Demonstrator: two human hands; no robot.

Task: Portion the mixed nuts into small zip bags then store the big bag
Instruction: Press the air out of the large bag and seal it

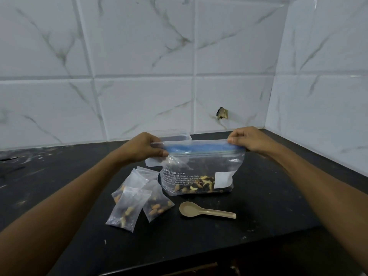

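The light was soft and a bit dim, with a cold blue look. The white wall tiles (139,56) were the brightest part. The black counter (258,226) stayed very dark, so shadows were hard to see. A small shine sat on the tiles at the top right. The tile lines bent near the edges. Everything looked a little fuzzy.

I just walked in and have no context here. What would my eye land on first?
The big bag with a blue zip strip, held upright mid-counter, left hand and right hand pinching its top corners; a few nuts lie at its bottom. Left of it is a cluster of small zip bags holding nuts, and in front lies a beige spoon.
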